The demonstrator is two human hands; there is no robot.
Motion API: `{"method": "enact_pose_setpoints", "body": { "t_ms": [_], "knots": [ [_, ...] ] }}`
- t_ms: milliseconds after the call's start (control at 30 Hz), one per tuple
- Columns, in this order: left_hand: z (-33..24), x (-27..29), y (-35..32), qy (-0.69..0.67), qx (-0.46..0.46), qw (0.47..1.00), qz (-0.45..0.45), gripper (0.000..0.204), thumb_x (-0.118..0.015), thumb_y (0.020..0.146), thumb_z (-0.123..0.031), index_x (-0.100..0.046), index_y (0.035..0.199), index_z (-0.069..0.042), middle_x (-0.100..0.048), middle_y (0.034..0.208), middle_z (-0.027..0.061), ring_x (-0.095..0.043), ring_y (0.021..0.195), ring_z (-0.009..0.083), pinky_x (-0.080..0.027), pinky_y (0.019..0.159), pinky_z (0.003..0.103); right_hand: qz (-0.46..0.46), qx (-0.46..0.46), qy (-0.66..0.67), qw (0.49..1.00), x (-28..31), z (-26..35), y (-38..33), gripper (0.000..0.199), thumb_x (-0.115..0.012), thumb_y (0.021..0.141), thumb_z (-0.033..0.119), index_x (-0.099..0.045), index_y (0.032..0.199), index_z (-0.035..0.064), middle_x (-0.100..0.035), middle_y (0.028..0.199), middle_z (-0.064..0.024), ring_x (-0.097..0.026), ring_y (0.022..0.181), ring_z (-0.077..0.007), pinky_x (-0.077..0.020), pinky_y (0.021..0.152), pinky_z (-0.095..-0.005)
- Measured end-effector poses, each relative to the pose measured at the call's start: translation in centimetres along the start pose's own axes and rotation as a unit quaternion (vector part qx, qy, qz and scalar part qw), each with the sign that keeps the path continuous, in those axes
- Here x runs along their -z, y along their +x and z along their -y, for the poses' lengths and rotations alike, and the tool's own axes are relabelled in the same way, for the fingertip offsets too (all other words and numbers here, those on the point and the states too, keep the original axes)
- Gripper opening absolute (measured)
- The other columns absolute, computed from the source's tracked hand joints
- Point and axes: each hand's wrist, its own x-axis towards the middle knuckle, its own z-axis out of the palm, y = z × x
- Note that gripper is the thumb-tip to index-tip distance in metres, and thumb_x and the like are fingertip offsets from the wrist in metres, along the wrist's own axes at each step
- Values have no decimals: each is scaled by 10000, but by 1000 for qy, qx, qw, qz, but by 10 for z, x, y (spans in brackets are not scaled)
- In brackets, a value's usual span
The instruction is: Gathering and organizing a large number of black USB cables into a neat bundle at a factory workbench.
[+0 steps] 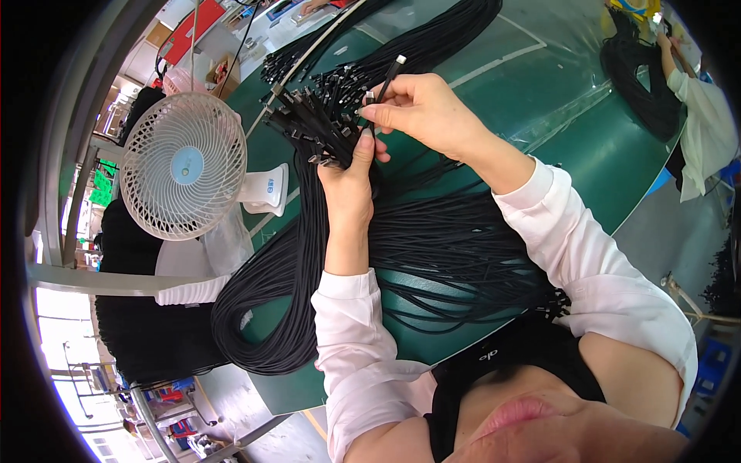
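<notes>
My left hand [347,174] grips a thick bunch of black cables [309,116] just below their connector ends, which fan out up and to the left. My right hand [421,108] pinches a single black cable end [391,73] with a silver tip, held just above the bunch. From the bunch the long black cables [432,247] hang down in loops over the green table [571,147] toward my body. Both sleeves are pale pink.
A white desk fan [185,166] stands at the left edge of the table. More black cable bundles [432,38] lie across the far side. Another person in a white top [706,127] handles black cables [641,77] at the far right.
</notes>
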Motion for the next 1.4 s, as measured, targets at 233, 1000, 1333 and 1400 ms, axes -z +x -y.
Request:
{"method": "enact_pose_setpoints", "body": {
  "t_ms": [233, 1000, 1333, 1400],
  "knots": [
    [0, 0, 2, -5, -20, 996, -84, 114, -594, 828, -69, -565, 900, 14, -579, 740, 58, -531, 610, 116, -442, 554, 220, -52, -45, 91, 993, -3, -7, 4, 280, -651, 756, 95, -576, 976, -63, -615, 769, -78, -564, 674, -110, -454, 651, -212],
    [-3, -1, 3, -29, -60, 996, -61, 63, -595, 823, -50, -585, 859, 0, -595, 786, 47, -529, 682, 105, -412, 663, 239, -132, 330, -334, 873, 28, 15, 4, 286, -718, 692, 233, -625, 818, -5, -579, 626, -52, -544, 569, -100, -437, 535, -230],
    [4, -10, -3, 87, -40, 995, -1, 197, -579, 846, -108, -592, 991, 26, -599, 823, 62, -544, 702, 100, -439, 674, 226, -133, 201, -166, 956, 23, 19, -3, 186, -650, 780, 200, -634, 797, 16, -608, 652, -92, -579, 566, -150, -440, 520, -262],
    [1, -9, -6, 83, -76, 993, -41, 220, -572, 853, -116, -579, 1025, 21, -600, 854, 69, -548, 720, 102, -441, 695, 228, -118, 217, -233, 941, 20, 18, -4, 180, -636, 785, 197, -624, 783, 17, -601, 646, -104, -589, 574, -176, -445, 520, -279]
  ]
}}
